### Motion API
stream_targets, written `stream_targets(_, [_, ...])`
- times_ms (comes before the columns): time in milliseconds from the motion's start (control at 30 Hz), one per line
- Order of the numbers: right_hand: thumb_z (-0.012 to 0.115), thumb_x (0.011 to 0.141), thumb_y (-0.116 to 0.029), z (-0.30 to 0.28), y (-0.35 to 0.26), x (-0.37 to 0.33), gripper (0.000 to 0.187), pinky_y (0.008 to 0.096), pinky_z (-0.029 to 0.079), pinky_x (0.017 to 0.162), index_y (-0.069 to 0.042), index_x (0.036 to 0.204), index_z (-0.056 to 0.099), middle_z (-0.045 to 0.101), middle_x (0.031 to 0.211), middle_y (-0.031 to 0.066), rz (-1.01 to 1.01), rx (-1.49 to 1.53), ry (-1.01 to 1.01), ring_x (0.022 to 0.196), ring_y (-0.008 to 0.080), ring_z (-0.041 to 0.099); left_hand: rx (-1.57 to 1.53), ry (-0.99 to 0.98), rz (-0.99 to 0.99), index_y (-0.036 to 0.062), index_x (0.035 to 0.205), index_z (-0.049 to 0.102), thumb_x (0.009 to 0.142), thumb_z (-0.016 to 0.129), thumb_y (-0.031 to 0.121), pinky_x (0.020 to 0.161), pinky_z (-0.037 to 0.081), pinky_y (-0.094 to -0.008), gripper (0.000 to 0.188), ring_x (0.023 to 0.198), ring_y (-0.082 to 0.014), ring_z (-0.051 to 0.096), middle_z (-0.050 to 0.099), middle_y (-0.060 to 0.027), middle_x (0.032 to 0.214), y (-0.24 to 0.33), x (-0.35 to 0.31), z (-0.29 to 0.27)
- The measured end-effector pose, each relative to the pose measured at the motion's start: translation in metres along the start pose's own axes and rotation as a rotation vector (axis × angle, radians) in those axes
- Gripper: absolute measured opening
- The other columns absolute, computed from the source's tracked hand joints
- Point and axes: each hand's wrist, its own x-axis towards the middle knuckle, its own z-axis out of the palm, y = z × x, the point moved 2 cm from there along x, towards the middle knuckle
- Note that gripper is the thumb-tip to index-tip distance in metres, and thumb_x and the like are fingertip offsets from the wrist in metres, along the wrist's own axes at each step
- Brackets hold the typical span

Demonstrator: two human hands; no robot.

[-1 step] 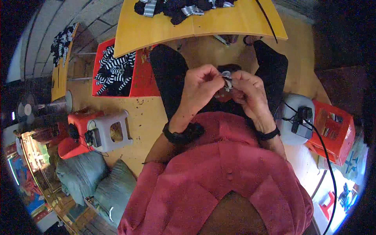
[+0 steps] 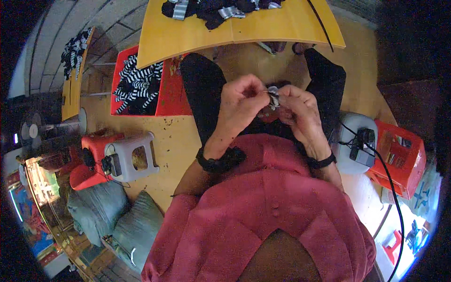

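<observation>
Over my lap, both hands come together at a small bunched piece of grey-white and dark fabric (image 2: 274,97). My left hand (image 2: 242,101) is closed, thumb and forefinger pinching the fabric's left edge. From the other side my right hand (image 2: 302,108) grips it, fingers bent and pressed together. A thin line runs by the left fingertips, too fine to make out. Black and striped fabric pieces (image 2: 213,11) lie on the yellow table (image 2: 188,40) ahead. More black-and-white striped cloth pieces (image 2: 136,89) fill the red bin (image 2: 174,98) by my left knee.
A grey stool (image 2: 134,157) beside a red one stands on the left, with grey-green cushions (image 2: 98,207) nearer. To the right are another grey stool (image 2: 352,155) with a black device and cable, and a red stool (image 2: 399,160). A second table (image 2: 73,96) with cloth is far left.
The bunched fabric has turned slightly between my fingertips, and my left hand has shifted a little. All else is as before.
</observation>
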Motion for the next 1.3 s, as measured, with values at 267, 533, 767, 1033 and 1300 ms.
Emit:
stream_targets(267, [0.063, 0.082, -0.011, 0.014, -0.001, -0.004, 0.007, 0.0199, 0.039, 0.05, -0.004, 0.082, 0.062, 0.059, 0.069, -0.0016, -0.14, -0.491, 0.103, 0.058, 0.0041, 0.05, -0.02, 0.177, 0.138, 0.0011, 0.089, 0.064, 0.074, 0.064, -0.002, 0.059, 0.046, -0.0195, 0.015, 0.067, -0.0051, 0.056, 0.063, -0.0013, 0.078, -0.008, -0.001, 0.003])
stream_targets(533, [0.063, 0.081, -0.008, 0.01, -0.004, -0.002, 0.008, 0.0217, 0.041, 0.046, -0.002, 0.077, 0.06, 0.057, 0.061, 0.0006, -0.224, -0.598, 0.211, 0.053, 0.0049, 0.051, -0.175, 0.164, 0.042, 0.0027, 0.087, 0.063, 0.074, 0.065, -0.003, 0.051, 0.042, -0.0199, 0.014, 0.06, -0.0061, 0.054, 0.062, -0.0019, 0.072, -0.009, -0.001, 0.003])
stream_targets(767, [0.061, 0.082, -0.006, 0.001, 0.01, 0.005, 0.008, 0.0215, 0.041, 0.043, 0.0, 0.077, 0.058, 0.058, 0.06, 0.0018, -0.245, -0.487, 0.297, 0.051, 0.006, 0.052, -0.872, -0.161, -0.197, 0.0041, 0.083, 0.056, 0.069, 0.066, -0.007, 0.051, 0.041, -0.0201, 0.02, 0.055, -0.0082, 0.051, 0.059, -0.0014, 0.073, -0.018, 0.004, -0.001])
stream_targets(1033, [0.057, 0.085, -0.004, 0.007, 0.013, 0.004, 0.01, 0.023, 0.044, 0.048, -0.001, 0.093, 0.063, 0.06, 0.071, 0.0027, -0.414, -0.588, 0.245, 0.058, 0.006, 0.054, -0.525, -0.016, 0.03, 0.0043, 0.088, 0.057, 0.067, 0.067, -0.005, 0.06, 0.045, -0.0217, 0.025, 0.07, -0.0083, 0.056, 0.06, -0.0011, 0.082, -0.011, -0.003, 0.006])
stream_targets(1300, [0.057, 0.085, -0.01, 0.006, 0.01, 0.001, 0.01, 0.0195, 0.035, 0.045, -0.003, 0.088, 0.063, 0.054, 0.065, -0.0019, -0.078, -0.004, 0.142, 0.052, 0.0043, 0.044, -0.351, 0.172, -0.041, 0.0008, 0.085, 0.063, 0.067, 0.067, -0.003, 0.051, 0.045, -0.0212, 0.019, 0.058, -0.01, 0.056, 0.062, -0.0032, 0.073, -0.014, -0.002, 0.005])
